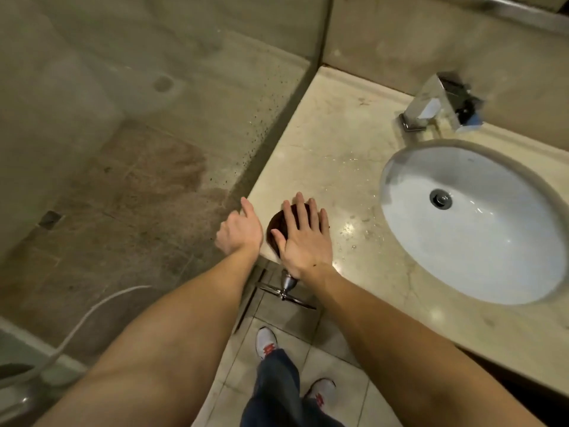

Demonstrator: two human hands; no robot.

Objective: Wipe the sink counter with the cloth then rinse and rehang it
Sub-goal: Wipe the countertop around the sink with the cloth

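Observation:
A dark brown cloth [275, 225] lies bunched on the near left corner of the beige marble sink counter [332, 143]. My right hand [303, 238] presses flat on top of it with the fingers spread, hiding most of it. My left hand [240, 231] hovers just off the counter's left edge beside the cloth, fingers loosely apart and holding nothing. The white oval basin [492, 257] is set into the counter to the right. A square chrome faucet [437, 103] stands behind it. Water drops glisten on the counter between cloth and basin.
A chrome bar on a bracket [286, 286] sticks out below the counter's front edge, under my right wrist. A spotted glass shower partition [184, 118] runs along the counter's left side, with a white hose [92, 312] behind it. My shoes [266, 343] stand on the tiled floor.

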